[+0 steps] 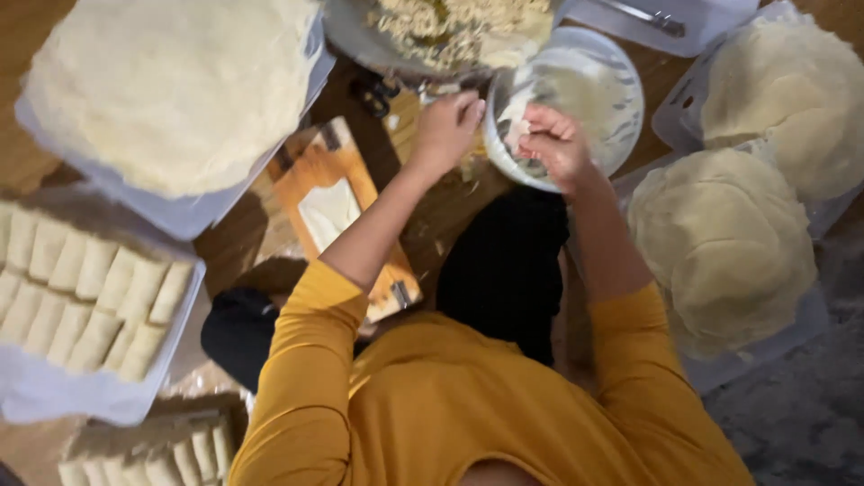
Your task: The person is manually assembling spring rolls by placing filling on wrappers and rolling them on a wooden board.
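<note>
My right hand [555,144] is pinched on a small pale roll of dough wrapper [515,121], held over a glass bowl [612,81] with whitish paste in it. My left hand [445,126] is curled at the bowl's left rim, close to the roll. I cannot tell whether it grips the rim or the roll. Both arms wear mustard-yellow sleeves. Below my left forearm lies a wooden board [355,171] with a flat pale wrapper [328,211] on it.
A bowl of crumbly filling [450,31] stands at the top centre. Stacks of round wrappers sit on trays at the upper left [171,90] and right [720,243]. White trays of finished rolls [90,288] are at the left, with more at the bottom left [153,454].
</note>
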